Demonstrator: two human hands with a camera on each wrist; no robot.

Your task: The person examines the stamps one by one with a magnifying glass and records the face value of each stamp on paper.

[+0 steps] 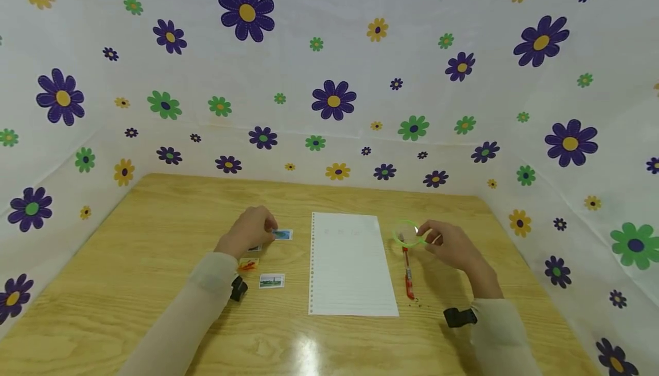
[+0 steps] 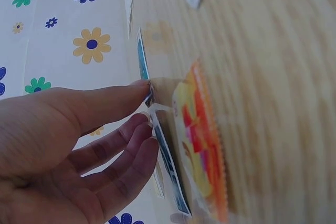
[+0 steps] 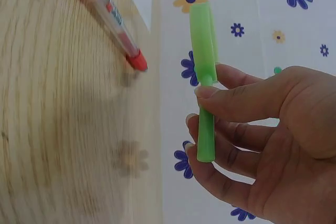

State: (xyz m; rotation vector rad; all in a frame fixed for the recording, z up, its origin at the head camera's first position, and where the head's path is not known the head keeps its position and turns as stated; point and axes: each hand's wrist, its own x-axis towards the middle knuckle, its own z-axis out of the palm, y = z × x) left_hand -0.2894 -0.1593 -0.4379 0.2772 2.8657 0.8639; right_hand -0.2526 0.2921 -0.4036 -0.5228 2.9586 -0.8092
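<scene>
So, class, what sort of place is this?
Probably a screened-off tabletop workspace: a wood-grain table bordered by flower-patterned sheeting, with a sheet of lined paper laid out.

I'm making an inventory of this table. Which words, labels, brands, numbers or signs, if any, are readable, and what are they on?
No text can be read.
Red-capped pen: dark print on the barrel, too blurred.
Paper sheet: faint marks near the top, too small.
Picture cards: any lettering is too small.
Orange-and-yellow packet: any print is too blurred.
Green magnifying glass: no lettering shows.
</scene>
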